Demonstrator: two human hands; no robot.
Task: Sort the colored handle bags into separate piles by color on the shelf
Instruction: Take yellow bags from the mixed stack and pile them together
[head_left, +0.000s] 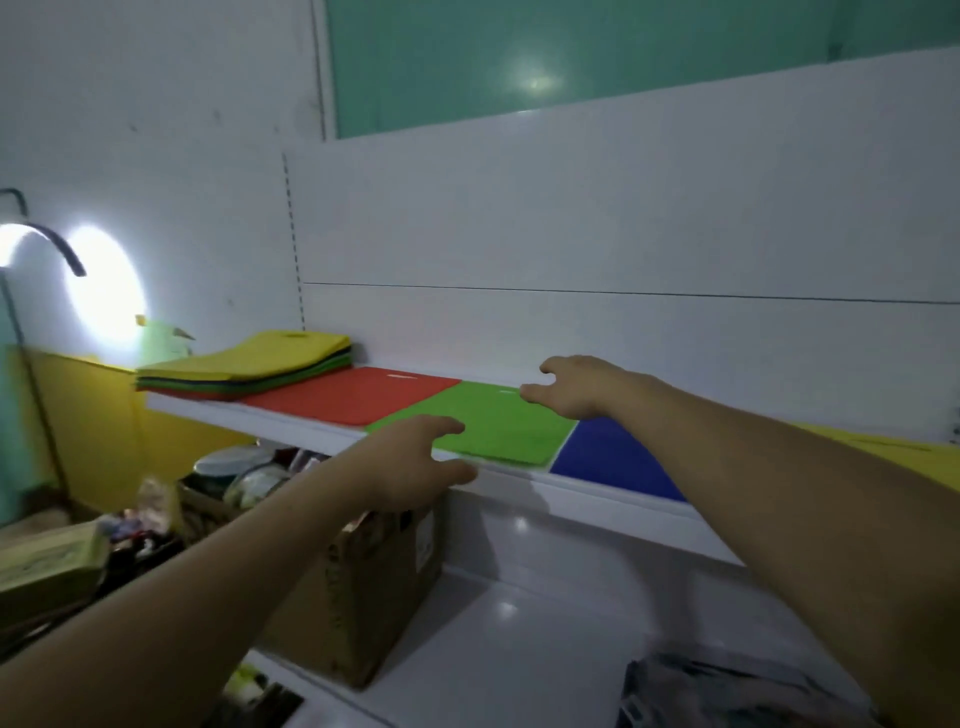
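Note:
On the white shelf (597, 496) four flat handle bags lie side by side: a red bag (353, 392), a green bag (498, 423), a blue bag (613, 457) and a yellow bag (893, 452) at the far right. A mixed stack of bags (249, 364), yellow on top with green and red below, sits at the shelf's left end. My left hand (415, 462) hovers with loosely spread fingers at the green bag's front left corner. My right hand (576, 387) is over the green bag's far right corner, fingers relaxed. Neither hand holds anything.
A cardboard box (374, 587) stands on the lower white surface under the shelf. Cluttered boxes and packets (156, 514) fill the lower left. A ring lamp on a stand (104, 286) glows at the left wall. Crumpled grey fabric (727, 691) lies bottom right.

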